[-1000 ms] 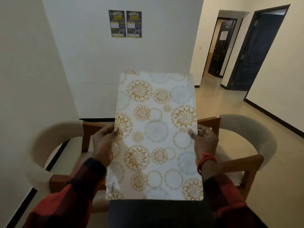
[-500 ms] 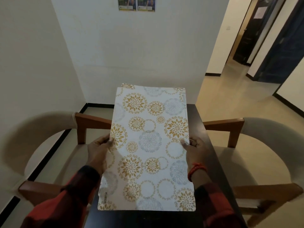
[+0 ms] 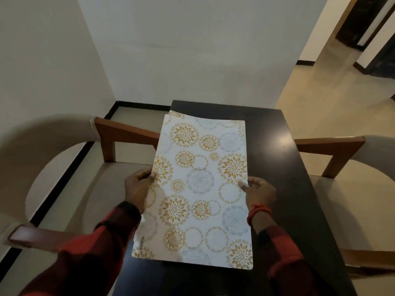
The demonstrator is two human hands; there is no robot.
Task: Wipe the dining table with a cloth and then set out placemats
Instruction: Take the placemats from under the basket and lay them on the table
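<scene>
Lowered since a second ago — placemats (image 3: 199,189), earlier held up against the white wall, now over the dark table (image 3: 299,167), with more of the tabletop in view. Held as a stack: edges of further mats visible at the far corners behind the top sheet. Gripped at mid-length on both long edges — left hand (image 3: 136,186) clamping the left edge, thumb on the patterned face; right hand (image 3: 259,192) clamping the right edge likewise, red thread at the wrist. Near-left corner of the stack overhanging the table's left edge; contact between stack and tabletop not determinable. Red-and-black checked sleeves on both forearms. Cream-backed wooden chair (image 3: 119,133) at left of the table, a matching chair (image 3: 333,150) at right. Dark doorways far right.
</scene>
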